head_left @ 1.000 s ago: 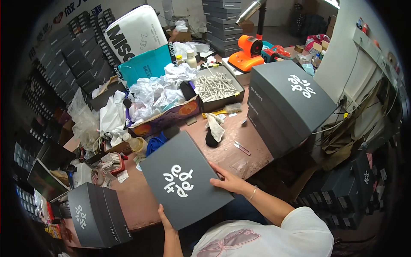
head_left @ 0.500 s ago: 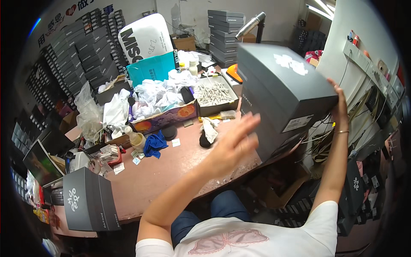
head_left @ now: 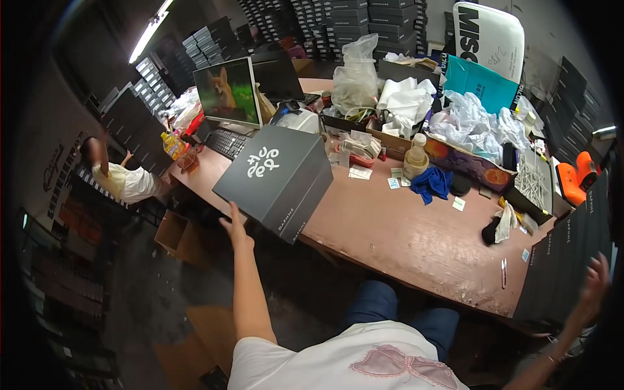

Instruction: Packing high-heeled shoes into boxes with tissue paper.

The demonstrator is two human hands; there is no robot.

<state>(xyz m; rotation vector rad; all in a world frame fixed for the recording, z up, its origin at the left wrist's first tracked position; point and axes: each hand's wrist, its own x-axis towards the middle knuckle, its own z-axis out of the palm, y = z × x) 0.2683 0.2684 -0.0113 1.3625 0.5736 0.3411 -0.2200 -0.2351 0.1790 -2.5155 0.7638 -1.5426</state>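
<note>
Dark grey shoe boxes (head_left: 276, 179), stacked with a white pattern on the top lid, stand at the left part of the table. My left hand (head_left: 238, 229) is at their near left edge, fingers apart; whether the fingertips touch the cardboard I cannot tell. At the far right, my right hand (head_left: 593, 283) is raised beside another pile of dark grey shoe boxes (head_left: 559, 260), its fingers spread and slightly blurred, nothing in them. A small pair of red-handled snips (head_left: 504, 273) lies on the table left of that pile.
On the pink table (head_left: 390, 227) are a monitor (head_left: 227, 94), a keyboard (head_left: 225, 141), a blue cloth (head_left: 431, 184), a bottle (head_left: 416, 156), crumpled white paper (head_left: 471, 120) and a box of white sticks (head_left: 533, 175). Another person (head_left: 127, 179) is at the far left. Cardboard cartons (head_left: 175, 237) stand on the floor.
My view has swung left. My left hand has gone from in front of the right pile to the left boxes. My right hand has come off the top box of the right pile.
</note>
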